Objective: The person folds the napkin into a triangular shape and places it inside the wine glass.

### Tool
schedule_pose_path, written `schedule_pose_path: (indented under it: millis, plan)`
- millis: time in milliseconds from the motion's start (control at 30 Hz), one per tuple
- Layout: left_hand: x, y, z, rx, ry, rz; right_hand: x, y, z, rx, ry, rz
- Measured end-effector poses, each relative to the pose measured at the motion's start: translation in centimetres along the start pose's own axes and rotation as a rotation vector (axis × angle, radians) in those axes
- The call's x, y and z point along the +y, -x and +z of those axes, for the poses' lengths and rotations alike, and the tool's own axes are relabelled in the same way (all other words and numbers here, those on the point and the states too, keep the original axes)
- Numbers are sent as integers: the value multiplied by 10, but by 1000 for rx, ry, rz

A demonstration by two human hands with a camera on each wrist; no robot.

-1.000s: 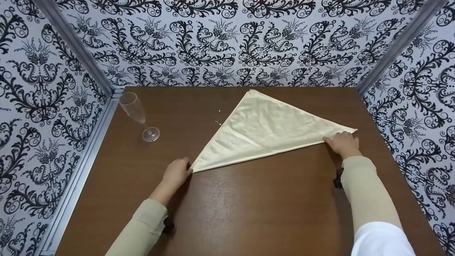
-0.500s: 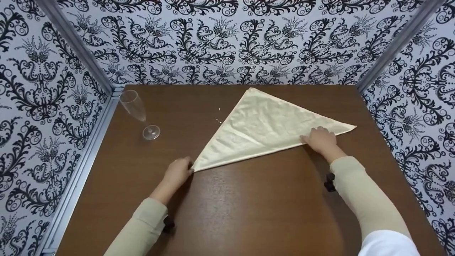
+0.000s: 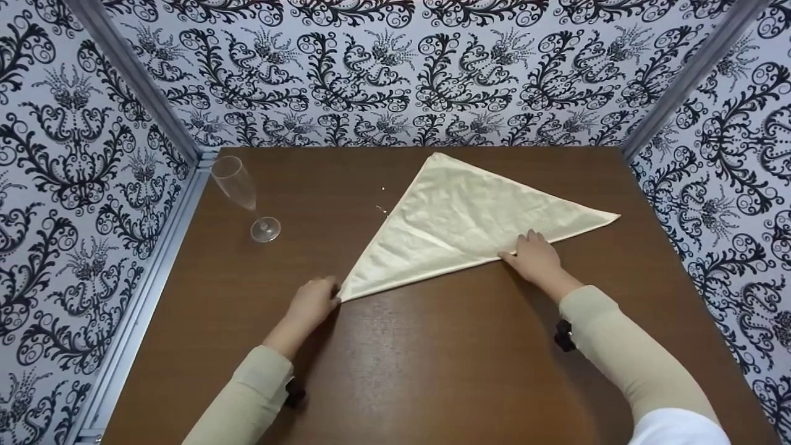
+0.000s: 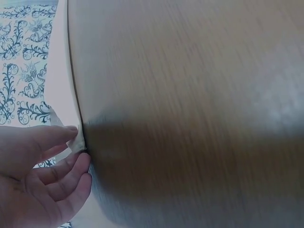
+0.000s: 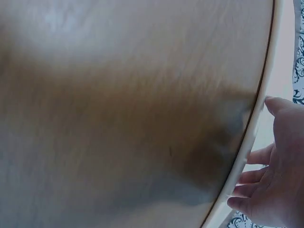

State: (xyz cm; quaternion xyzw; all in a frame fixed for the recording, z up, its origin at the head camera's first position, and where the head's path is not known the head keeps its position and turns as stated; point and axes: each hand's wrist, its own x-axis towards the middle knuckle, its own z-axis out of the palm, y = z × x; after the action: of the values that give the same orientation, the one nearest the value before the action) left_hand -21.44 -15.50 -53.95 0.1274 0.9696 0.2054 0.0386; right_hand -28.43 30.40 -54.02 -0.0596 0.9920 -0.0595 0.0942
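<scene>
A cream satin napkin (image 3: 457,210), folded into a triangle, lies on the brown table (image 3: 420,371) with its long folded edge toward me. My left hand (image 3: 312,303) pinches its left corner between thumb and fingers, as the left wrist view also shows at the napkin tip (image 4: 76,141). On the long edge, right of its middle, rests my right hand (image 3: 536,262). In the right wrist view its fingers (image 5: 251,176) are spread and touch the cloth along the hem, the thumb apart from them. The napkin's right corner lies free.
At the back left a clear champagne flute (image 3: 238,188) stands upright on the table. Patterned black-and-white walls (image 3: 383,74) with grey metal posts enclose the back and sides. A few tiny pale specks (image 3: 383,210) lie left of the napkin.
My right hand has slid left along the napkin's long edge, away from the right corner. My left hand stays at the left corner, and the napkin has hardly moved.
</scene>
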Motion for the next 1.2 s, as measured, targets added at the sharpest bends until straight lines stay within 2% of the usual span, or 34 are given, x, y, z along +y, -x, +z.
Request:
schedule_pose_path:
  millis: [467,700,867,1067,1200]
  plan:
    - [3,9,-2,-75,-60,24,2,-4,1,-85,-50,10]
    - [7,12,1,-140,-60,102,14,-10,-2,-109,-68,-40]
    - [12,13,4,-148,-71,135,23,-14,-6,-123,-88,-50]
    - [18,16,8,-123,-81,184,31,-21,-12,-167,-89,-61]
    - [22,15,12,-137,-100,207,33,-25,-16,-180,-86,-59]
